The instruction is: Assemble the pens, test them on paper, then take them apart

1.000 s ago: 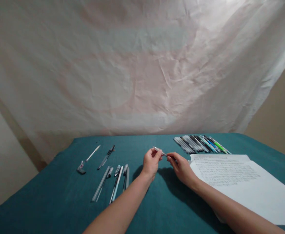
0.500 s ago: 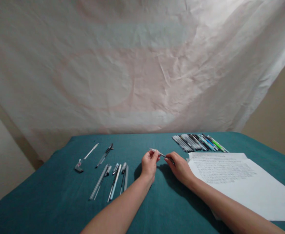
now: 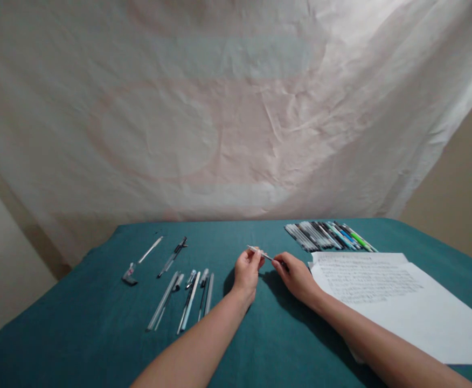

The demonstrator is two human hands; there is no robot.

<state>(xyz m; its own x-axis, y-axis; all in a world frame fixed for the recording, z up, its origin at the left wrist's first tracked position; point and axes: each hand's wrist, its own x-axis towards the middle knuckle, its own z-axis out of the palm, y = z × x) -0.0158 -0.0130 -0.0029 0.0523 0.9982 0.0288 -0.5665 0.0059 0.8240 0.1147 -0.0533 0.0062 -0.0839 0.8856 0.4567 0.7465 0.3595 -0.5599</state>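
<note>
Between my two hands is a thin pen, held above the cloth in the middle of the table. My left hand pinches its far left end between thumb and fingers. Closed around the other end is my right hand, whose fingers hide that part. Whether the pen is in one piece or two cannot be made out. To the left lie taken-apart pens: a clear barrel with a cap, a pale blue barrel beside a thin refill, and another clear barrel.
Farther left are a black-and-clear pen, a thin white stick and a crumpled grey item. A row of several pens lies at the back right. Written paper sheets cover the right side of the green cloth.
Hands and pen are almost unmoved. Slightly more of the pen shows between my hands, and the view has shifted a little.
</note>
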